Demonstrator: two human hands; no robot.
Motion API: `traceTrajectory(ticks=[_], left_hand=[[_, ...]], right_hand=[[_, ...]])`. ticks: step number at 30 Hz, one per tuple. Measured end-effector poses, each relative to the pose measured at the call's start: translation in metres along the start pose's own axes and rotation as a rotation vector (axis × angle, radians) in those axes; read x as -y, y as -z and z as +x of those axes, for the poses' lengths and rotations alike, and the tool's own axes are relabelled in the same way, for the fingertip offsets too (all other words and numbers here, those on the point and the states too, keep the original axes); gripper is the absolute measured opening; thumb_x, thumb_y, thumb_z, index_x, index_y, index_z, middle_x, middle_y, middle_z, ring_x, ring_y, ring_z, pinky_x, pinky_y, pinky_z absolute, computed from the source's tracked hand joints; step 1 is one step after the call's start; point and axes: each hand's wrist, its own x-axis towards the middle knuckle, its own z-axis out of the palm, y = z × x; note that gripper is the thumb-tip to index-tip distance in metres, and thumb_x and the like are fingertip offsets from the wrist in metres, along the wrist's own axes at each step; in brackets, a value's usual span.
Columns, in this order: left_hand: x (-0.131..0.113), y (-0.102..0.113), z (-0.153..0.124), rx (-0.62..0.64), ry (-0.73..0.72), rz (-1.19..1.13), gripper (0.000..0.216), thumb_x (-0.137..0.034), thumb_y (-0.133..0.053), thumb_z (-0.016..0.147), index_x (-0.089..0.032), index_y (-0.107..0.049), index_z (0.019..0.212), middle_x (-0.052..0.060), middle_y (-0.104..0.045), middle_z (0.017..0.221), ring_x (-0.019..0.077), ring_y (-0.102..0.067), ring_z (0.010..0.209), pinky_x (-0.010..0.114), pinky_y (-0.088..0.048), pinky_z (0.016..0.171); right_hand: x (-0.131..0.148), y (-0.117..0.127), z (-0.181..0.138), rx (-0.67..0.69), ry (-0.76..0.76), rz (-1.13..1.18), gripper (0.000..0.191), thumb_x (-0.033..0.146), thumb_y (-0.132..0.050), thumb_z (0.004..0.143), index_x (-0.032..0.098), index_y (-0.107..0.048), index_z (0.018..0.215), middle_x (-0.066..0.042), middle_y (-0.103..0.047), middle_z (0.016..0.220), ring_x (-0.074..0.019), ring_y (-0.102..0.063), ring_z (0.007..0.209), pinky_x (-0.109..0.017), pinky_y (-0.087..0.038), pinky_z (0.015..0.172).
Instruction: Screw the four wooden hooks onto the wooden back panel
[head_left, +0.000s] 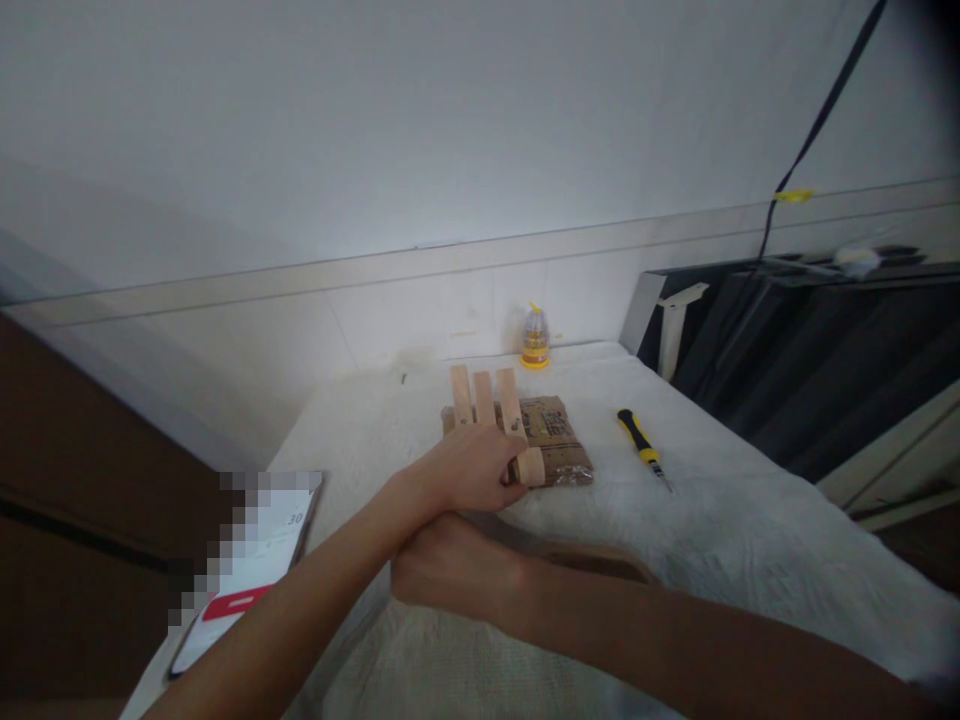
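My left hand (480, 465) reaches in over a packet, its fingers curled round a pale round wooden piece (532, 467) whose end shows at the fingertips. Just beyond the knuckles, three light wooden slats (484, 398) lie side by side across the brown wrapped packet (555, 430), with small dark marks on them. Below the left wrist, my right hand (446, 565) is closed in a fist, and whatever it may hold is hidden. A curved brown wooden object (592, 553) shows partly behind the right forearm.
A yellow-and-black screwdriver (641, 445) lies right of the packet. Against the wall stands a small clear-and-yellow container (535, 340). A small dark screw-like piece (403, 379) lies at the back left. A phone (259, 560) rests at the left edge of the cloth-covered table (720, 530).
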Motion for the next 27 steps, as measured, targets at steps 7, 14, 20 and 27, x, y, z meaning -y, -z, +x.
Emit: traceTrajectory(ticks=[7, 14, 20, 27], left_hand=[[-0.004, 0.006, -0.002, -0.04, 0.057, -0.08, 0.026, -0.038, -0.056, 0.077, -0.016, -0.058, 0.091, 0.007, -0.066, 0.079, 0.0218, -0.064, 0.071, 0.029, -0.045, 0.057], [0.012, 0.008, -0.021, -0.165, 0.137, -0.264, 0.062, -0.042, -0.07, 0.067, -0.017, -0.048, 0.12, 0.01, -0.064, 0.103, 0.0223, -0.062, 0.089, 0.033, -0.049, 0.074], [0.026, -0.043, -0.039, -0.46, 0.302, -0.844, 0.057, -0.029, -0.077, 0.061, -0.017, -0.05, 0.11, 0.008, -0.064, 0.106, 0.0197, -0.06, 0.101, 0.036, -0.045, 0.091], [0.011, -0.075, -0.037, -0.544, 0.501, -1.137, 0.031, -0.022, -0.07, 0.068, -0.017, -0.057, 0.096, 0.006, -0.067, 0.099, 0.0166, -0.064, 0.087, 0.03, -0.051, 0.077]], right_hand=[[0.009, 0.085, -0.035, -0.128, 0.338, -0.009, 0.017, 0.011, -0.053, 0.077, 0.018, -0.061, 0.064, 0.001, -0.06, 0.058, -0.0117, -0.053, 0.051, -0.027, -0.035, 0.036], [-0.042, 0.138, -0.074, -0.618, -0.244, 0.168, 0.012, 0.013, -0.056, 0.083, 0.023, -0.062, 0.088, 0.0, -0.07, 0.079, -0.0106, -0.066, 0.072, -0.021, -0.055, 0.061], [-0.107, 0.087, -0.082, -0.875, -0.706, 0.642, 0.002, 0.02, -0.064, 0.075, 0.019, -0.066, 0.076, 0.002, -0.065, 0.058, -0.0088, -0.061, 0.051, -0.02, -0.052, 0.048], [-0.109, 0.062, -0.088, -0.802, -0.819, 0.824, 0.006, 0.026, -0.067, 0.073, 0.02, -0.067, 0.075, 0.0, -0.071, 0.07, -0.0095, -0.067, 0.06, -0.019, -0.055, 0.058]])
